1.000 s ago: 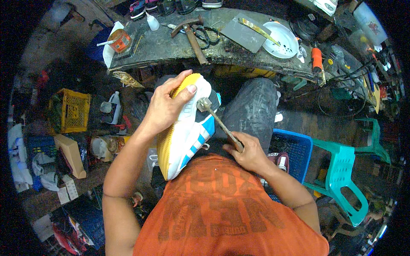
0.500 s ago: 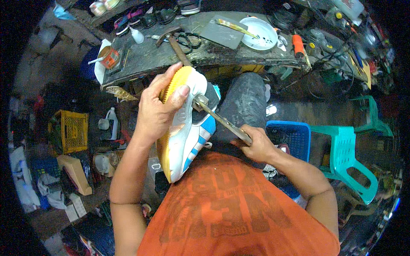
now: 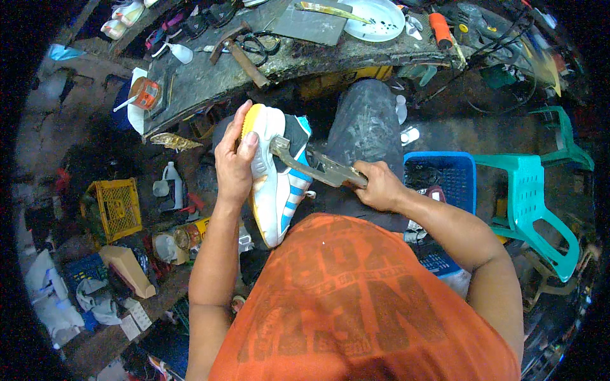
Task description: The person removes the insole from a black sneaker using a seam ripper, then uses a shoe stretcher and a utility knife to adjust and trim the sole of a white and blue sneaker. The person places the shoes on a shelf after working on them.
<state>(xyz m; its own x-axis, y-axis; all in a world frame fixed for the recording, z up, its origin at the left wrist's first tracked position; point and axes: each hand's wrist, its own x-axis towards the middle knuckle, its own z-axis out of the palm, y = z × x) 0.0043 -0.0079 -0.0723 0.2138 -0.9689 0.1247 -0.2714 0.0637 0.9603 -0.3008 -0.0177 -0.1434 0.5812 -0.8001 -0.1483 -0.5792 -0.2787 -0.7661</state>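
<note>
My left hand (image 3: 235, 165) grips a white sneaker (image 3: 270, 203) by its yellow-soled upper end. The shoe has blue stripes and a dark collar and stands lengthwise, its lower end against the orange shirt. My right hand (image 3: 378, 187) is closed on the end of a worn metal tool (image 3: 302, 170), whose head rests against the shoe's white side just right of my left thumb. The tool's exact type is hard to make out. A dark-clad knee (image 3: 362, 114) is behind the tool.
Ahead, a workbench (image 3: 190, 89) bears a hammer (image 3: 248, 63), white plate (image 3: 375, 22), orange-handled tool (image 3: 440, 30) and paint-smeared board (image 3: 305, 25). Right are a blue basket (image 3: 470, 184) and teal chairs (image 3: 527, 184); left, a yellow crate (image 3: 114, 203), white jug (image 3: 170, 181) and cardboard box (image 3: 127, 270).
The shoe has turned, showing less yellow sole. The tool's handle sits flatter and looks broader, and my right hand is higher in the picture. The whole view has shifted, with the bench higher.
</note>
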